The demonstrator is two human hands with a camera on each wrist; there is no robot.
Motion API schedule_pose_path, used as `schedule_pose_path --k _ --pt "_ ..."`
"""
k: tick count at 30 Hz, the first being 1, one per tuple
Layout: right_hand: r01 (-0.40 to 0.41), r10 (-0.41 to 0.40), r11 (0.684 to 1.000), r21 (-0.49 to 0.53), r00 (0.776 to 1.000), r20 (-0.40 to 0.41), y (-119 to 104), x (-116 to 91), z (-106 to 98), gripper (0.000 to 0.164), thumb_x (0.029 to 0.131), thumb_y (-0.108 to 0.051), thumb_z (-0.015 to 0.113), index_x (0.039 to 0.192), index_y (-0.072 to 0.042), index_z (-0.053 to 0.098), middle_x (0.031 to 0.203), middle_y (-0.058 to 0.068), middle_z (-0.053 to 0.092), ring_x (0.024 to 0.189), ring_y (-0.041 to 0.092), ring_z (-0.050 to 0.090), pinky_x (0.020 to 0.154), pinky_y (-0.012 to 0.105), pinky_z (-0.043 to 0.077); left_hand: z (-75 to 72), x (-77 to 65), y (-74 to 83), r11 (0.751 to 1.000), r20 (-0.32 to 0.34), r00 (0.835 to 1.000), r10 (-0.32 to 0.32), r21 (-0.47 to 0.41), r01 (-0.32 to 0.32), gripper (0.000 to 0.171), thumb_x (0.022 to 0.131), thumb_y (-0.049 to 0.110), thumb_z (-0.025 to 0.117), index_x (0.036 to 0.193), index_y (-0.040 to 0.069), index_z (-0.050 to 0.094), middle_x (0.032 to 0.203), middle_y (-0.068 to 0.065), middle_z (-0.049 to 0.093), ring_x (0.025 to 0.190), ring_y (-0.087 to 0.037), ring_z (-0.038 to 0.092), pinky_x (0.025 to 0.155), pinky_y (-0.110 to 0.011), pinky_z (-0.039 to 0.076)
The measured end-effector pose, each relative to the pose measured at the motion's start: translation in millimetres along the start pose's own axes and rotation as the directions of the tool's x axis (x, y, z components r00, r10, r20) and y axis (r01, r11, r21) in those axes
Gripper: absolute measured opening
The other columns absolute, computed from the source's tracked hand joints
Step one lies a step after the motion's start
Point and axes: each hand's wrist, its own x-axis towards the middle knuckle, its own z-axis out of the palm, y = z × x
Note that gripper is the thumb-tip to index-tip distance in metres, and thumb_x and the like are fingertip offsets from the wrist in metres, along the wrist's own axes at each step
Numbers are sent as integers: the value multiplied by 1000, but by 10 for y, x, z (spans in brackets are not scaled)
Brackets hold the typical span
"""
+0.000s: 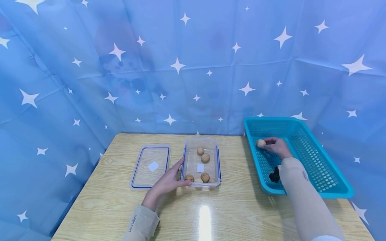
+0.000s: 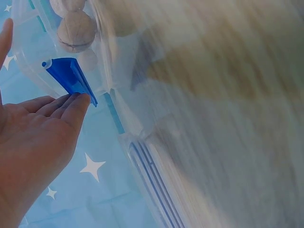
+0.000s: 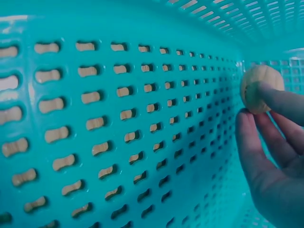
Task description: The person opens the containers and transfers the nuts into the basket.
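A walnut is pinched between the thumb and fingertips of my right hand, inside the turquoise basket. In the right wrist view the same walnut is held near the basket's perforated side. My left hand touches the left side of a clear plastic container, thumb at its front corner. Its straight fingers meet a blue latch flap in the left wrist view. Inside the container, two walnuts lie toward the back and several line the front wall.
The container's clear lid, with a blue seal and white label, lies flat left of it. A wooden table bears everything. Behind it hangs a blue star-patterned curtain.
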Motion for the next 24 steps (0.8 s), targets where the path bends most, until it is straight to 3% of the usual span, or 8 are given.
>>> schedule_pose_path --k 6,13,24 --pt "-25 26 999 -29 999 25 48 31 -4 62 101 -33 58 144 9 41 144 37 43 129 49 46 105 56 47 2 -1 2 1000 -1 1000 -1 -2 1 107 82 45 80 161 15 15 167 -13 18 152 -40 23 121 -61 25" --pt "-65 64 998 17 998 28 73 89 13 60 101 -26 59 146 9 40 147 34 42 134 46 45 108 51 48 4 1 2 1000 -3 1000 -2 -1 2 107 82 44 80 161 15 15 167 -13 18 152 -40 23 121 -61 25" --pt "-18 19 993 113 1000 -6 -70 -19 -15 54 104 -18 50 147 11 35 149 36 38 137 47 42 114 52 42 1 -11 11 1000 0 1000 -7 -2 7 108 81 46 80 161 16 15 167 -13 18 152 -40 23 121 -61 25"
